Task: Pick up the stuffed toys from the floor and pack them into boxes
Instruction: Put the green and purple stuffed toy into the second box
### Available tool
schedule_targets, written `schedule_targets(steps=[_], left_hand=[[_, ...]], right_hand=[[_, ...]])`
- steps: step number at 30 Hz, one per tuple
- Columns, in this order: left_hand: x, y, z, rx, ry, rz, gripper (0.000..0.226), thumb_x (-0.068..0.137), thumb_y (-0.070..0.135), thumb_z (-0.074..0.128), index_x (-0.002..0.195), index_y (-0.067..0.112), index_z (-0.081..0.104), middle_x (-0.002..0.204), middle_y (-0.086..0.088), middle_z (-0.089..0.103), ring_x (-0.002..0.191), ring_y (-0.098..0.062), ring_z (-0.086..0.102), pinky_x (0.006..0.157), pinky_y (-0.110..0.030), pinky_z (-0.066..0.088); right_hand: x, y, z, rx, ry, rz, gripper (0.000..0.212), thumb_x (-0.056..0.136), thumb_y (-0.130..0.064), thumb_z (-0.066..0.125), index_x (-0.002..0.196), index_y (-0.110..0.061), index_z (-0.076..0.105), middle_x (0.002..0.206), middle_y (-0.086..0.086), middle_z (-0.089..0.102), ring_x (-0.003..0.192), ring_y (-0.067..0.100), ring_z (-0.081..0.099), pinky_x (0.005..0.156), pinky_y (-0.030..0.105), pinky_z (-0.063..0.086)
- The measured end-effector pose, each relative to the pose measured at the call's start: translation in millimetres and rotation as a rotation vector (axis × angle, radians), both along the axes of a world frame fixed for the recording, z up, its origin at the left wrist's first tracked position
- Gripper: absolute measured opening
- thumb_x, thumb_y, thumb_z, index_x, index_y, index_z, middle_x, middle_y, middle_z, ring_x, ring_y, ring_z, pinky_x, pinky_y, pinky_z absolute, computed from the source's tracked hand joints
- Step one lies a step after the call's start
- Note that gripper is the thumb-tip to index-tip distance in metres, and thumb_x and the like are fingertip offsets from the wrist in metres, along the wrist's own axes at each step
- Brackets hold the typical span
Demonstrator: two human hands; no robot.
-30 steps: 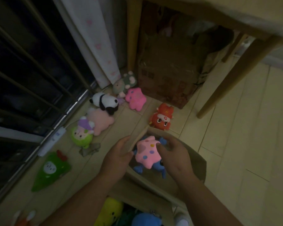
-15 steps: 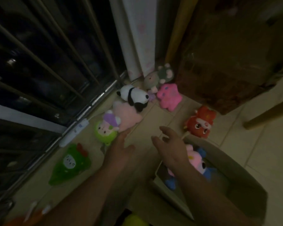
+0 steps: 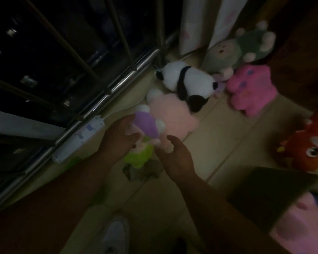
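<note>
Reaching for the next toy is the step in hand. Nearest the camera, to the right of the green-and-purple toy [image 3: 142, 149], the open box [image 3: 264, 195] already holds a pink spotted toy [image 3: 299, 230]. The left hand [image 3: 117, 138] and right hand [image 3: 174, 156] flank the green-and-purple toy on the floor. The left fingers are spread along its left side and the right fingers are loosely curled at its right; blur hides whether either touches it.

Next, I judge, both hands must close on the soft body, lift it and swing right to the box. A pale pink toy [image 3: 174, 114] lies against its far side, so the grip should catch one toy only. A white power strip [image 3: 79, 138] lies just left and a red toy [image 3: 308, 145] well right. Farther beyond wait the panda [image 3: 189, 79], a bright pink toy [image 3: 251, 90] and a grey-green toy [image 3: 237, 48].
</note>
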State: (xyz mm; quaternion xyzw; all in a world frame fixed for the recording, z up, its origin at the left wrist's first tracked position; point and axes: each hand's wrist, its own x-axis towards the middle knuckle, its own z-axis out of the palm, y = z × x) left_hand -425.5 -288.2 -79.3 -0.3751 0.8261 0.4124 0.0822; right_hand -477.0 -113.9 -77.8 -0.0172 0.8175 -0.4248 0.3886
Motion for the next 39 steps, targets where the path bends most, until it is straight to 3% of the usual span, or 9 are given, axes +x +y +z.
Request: schedule_targets(steps=[3,7,9,12,16,24,29,33,39], left_hand=[[-3,-18,-29,0.004,-0.041,0.009,0.072,0.081,0.026,0.071,0.143,0.029,0.036,0.145,-0.002,0.042,0.129,-0.021,0.043,0.104,-0.035,0.038],[2,-29,-57,0.185,-0.003,0.027,0.065,0.079,0.041,0.071,0.137,0.037,0.041,0.131,0.010,0.054,0.114,-0.014,0.055,0.095,-0.038,0.048],[5,-32,-67,0.190,0.038,0.042,0.058,0.073,0.053,0.066,0.127,0.036,0.053,0.119,0.011,0.064,0.104,-0.011,0.062,0.089,-0.041,0.053],[8,-35,-73,0.142,0.012,0.092,0.058,0.064,0.064,0.059,0.112,0.032,0.063,0.109,0.005,0.067,0.095,-0.014,0.065,0.083,-0.042,0.055],[10,-30,-64,0.081,0.042,0.130,0.052,0.065,0.060,0.060,0.104,0.027,0.066,0.104,0.002,0.066,0.092,-0.016,0.065,0.079,-0.038,0.055],[15,10,27,0.113,0.140,0.162,0.042,0.070,0.056,0.062,0.104,0.034,0.059,0.104,0.006,0.066,0.093,-0.013,0.064,0.080,-0.041,0.055],[14,64,105,0.169,0.116,0.098,0.045,0.065,0.066,0.056,0.101,0.040,0.056,0.106,0.005,0.064,0.097,-0.017,0.063,0.084,-0.047,0.053],[-1,111,179,0.143,0.135,-0.010,0.056,0.065,0.068,0.048,0.106,0.030,0.055,0.106,0.002,0.062,0.097,-0.019,0.061,0.082,-0.046,0.052],[-14,199,274,0.227,0.160,-0.114,0.048,0.075,0.062,0.046,0.110,0.031,0.056,0.105,0.004,0.064,0.095,-0.015,0.061,0.083,-0.043,0.052]], right_hand=[[4,-29,-35,-0.031,-0.023,-0.029,0.053,0.079,-0.029,0.073,0.126,-0.019,0.050,0.107,-0.003,0.060,0.099,0.016,0.059,0.080,0.021,0.045],[17,-59,-73,-0.074,-0.037,-0.074,0.075,0.064,-0.045,0.074,0.129,-0.026,0.040,0.114,0.002,0.059,0.102,0.023,0.061,0.086,0.043,0.054],[22,-68,-85,-0.107,-0.030,-0.102,0.085,0.058,-0.052,0.074,0.131,-0.031,0.037,0.116,0.001,0.058,0.103,0.022,0.061,0.085,0.044,0.056],[24,-72,-92,-0.174,-0.034,-0.138,0.071,0.064,-0.040,0.080,0.123,-0.036,0.040,0.112,-0.004,0.059,0.100,0.017,0.062,0.082,0.040,0.057],[25,-66,-84,-0.278,-0.030,-0.133,0.064,0.069,-0.029,0.084,0.116,-0.037,0.040,0.104,-0.014,0.063,0.092,0.004,0.065,0.077,0.028,0.057],[25,-33,7,-0.319,0.024,-0.145,0.066,0.070,-0.032,0.082,0.122,-0.032,0.041,0.100,-0.021,0.061,0.087,-0.006,0.062,0.072,0.026,0.056],[16,23,98,-0.266,0.104,-0.155,0.056,0.075,-0.036,0.077,0.116,-0.041,0.037,0.106,-0.017,0.061,0.090,-0.002,0.061,0.066,0.008,0.048],[4,81,173,-0.216,0.138,-0.138,0.054,0.076,-0.046,0.074,0.117,-0.036,0.039,0.103,-0.010,0.066,0.088,0.006,0.066,0.071,0.026,0.055],[-1,180,276,-0.148,0.201,-0.218,0.056,0.076,-0.041,0.074,0.117,-0.043,0.035,0.104,-0.020,0.059,0.091,0.001,0.062,0.075,0.027,0.055]])
